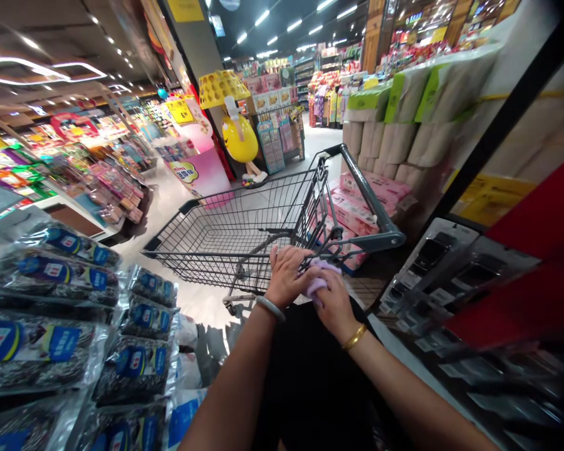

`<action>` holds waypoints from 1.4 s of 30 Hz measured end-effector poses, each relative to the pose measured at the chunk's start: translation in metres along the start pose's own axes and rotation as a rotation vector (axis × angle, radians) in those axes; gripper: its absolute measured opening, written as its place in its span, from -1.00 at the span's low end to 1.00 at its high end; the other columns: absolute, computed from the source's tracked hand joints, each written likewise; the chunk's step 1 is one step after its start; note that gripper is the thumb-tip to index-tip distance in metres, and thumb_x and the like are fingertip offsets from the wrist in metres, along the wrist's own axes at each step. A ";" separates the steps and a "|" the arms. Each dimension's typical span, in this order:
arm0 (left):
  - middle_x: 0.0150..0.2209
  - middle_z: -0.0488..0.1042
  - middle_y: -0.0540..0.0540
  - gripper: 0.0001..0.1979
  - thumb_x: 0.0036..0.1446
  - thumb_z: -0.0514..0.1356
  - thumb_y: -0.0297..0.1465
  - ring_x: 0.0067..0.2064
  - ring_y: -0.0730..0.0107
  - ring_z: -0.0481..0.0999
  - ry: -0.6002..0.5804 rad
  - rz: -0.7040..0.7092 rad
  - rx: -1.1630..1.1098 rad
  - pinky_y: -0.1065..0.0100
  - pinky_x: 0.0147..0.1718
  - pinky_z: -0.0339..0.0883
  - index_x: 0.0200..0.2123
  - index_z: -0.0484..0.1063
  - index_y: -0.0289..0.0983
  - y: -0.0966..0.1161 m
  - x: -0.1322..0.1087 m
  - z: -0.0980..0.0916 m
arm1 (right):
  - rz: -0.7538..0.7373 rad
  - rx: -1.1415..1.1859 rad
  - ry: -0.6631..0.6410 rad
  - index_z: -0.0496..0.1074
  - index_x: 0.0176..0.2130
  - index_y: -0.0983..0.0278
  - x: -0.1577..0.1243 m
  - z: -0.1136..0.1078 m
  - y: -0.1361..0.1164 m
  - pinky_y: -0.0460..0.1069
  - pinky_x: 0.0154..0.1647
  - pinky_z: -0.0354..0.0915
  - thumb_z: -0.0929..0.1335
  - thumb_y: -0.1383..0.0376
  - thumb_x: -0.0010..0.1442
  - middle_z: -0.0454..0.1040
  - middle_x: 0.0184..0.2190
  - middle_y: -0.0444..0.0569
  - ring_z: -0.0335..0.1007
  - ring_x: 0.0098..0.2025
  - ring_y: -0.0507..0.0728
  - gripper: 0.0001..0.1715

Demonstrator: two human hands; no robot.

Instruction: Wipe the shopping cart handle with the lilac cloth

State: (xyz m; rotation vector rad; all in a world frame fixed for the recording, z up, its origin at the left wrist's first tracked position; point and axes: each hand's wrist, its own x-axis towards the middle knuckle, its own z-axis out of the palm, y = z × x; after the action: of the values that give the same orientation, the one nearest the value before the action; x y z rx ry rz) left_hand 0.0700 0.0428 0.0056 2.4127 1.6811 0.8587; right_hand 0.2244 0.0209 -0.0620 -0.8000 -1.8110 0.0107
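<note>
A grey wire shopping cart (225, 232) stands crosswise in front of me, its basket bare and its handle (369, 194) off to the right. My left hand (287, 270), with a grey bangle at the wrist, is curled over the near side of the cart close to the handle end. Beside it my right hand (331, 297), with a gold bangle, is closed on a crumpled light purple cloth (317, 279). The cloth bunches up between the two hands, against the cart's frame. Part of my left fingertips is hard to make out.
Bagged dark goods (141, 363) are stacked close on my left. Packs of paper rolls (399, 138) and pink boxes (352, 207) rise behind the handle. Hanging blister packs (432, 257) line the right. A yellow mascot figure (239, 138) and pink display stand (202, 172) are beyond the cart.
</note>
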 end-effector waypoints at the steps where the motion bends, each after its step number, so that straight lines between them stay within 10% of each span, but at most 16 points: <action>1: 0.04 0.56 0.01 -0.71 0.33 0.10 -0.18 0.21 0.23 0.35 0.003 -0.006 -0.014 0.07 0.40 -0.34 0.05 0.47 -0.04 0.000 0.000 -0.001 | -0.023 -0.024 0.029 0.50 -0.25 0.20 0.009 -0.010 -0.002 0.21 0.08 0.43 0.32 0.49 0.21 0.47 -0.04 0.05 0.38 0.08 0.23 -0.77; 14: -0.17 0.59 0.03 -0.69 0.36 0.03 -0.12 0.04 0.26 0.44 0.069 -0.063 -0.062 0.03 0.34 -0.23 -0.21 0.53 -0.08 -0.009 0.009 -0.005 | -0.085 -0.266 0.231 0.50 -0.07 0.10 0.073 -0.090 -0.008 0.32 0.16 0.34 0.43 0.46 0.11 0.47 0.00 0.04 0.36 0.13 0.34 -0.60; 19: -0.21 0.58 0.02 -0.66 0.35 0.02 -0.10 0.05 0.23 0.43 0.093 -0.103 -0.052 0.00 0.35 -0.25 -0.26 0.52 -0.10 -0.017 0.004 -0.011 | -0.213 -0.219 0.020 0.53 -0.12 0.12 0.077 -0.093 -0.011 0.22 0.15 0.38 0.38 0.47 0.19 0.53 0.01 0.01 0.39 0.16 0.26 -0.68; 26: -0.27 0.59 0.01 -0.61 0.37 -0.03 -0.20 -0.04 0.26 0.47 0.096 -0.179 -0.084 -0.01 0.36 -0.20 -0.41 0.49 -0.13 -0.033 -0.002 -0.025 | -0.137 -0.061 0.046 0.52 -0.18 0.16 0.098 -0.118 -0.020 0.24 0.08 0.41 0.35 0.40 0.14 0.51 -0.13 0.02 0.45 0.02 0.28 -0.75; 33: -0.09 0.57 -0.09 -0.62 0.42 -0.09 -0.18 0.00 0.25 0.48 0.386 -0.171 -0.260 0.15 0.10 0.28 -0.07 0.48 -0.15 0.032 -0.001 -0.035 | -0.124 0.247 -0.160 0.47 -0.32 0.21 0.120 -0.125 -0.017 0.07 -0.12 0.44 0.32 0.37 0.16 0.53 -0.25 -0.01 0.48 -0.16 0.17 -0.88; 42: -0.39 0.51 -0.04 -0.53 0.42 -0.03 -0.24 -0.19 0.32 0.46 0.351 -0.108 -0.284 0.24 -0.09 0.34 -0.54 0.39 -0.18 0.057 0.002 -0.044 | -0.149 0.230 -0.165 0.46 -0.37 0.23 0.126 -0.113 -0.026 0.04 -0.17 0.38 0.30 0.37 0.15 0.50 -0.31 -0.02 0.43 -0.21 0.15 -0.87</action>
State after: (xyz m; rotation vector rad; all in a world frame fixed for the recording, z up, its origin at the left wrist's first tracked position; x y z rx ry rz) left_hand 0.0966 0.0109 0.0643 2.0549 1.6364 1.4589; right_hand 0.2855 0.0253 0.0980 -0.5130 -1.9786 0.1899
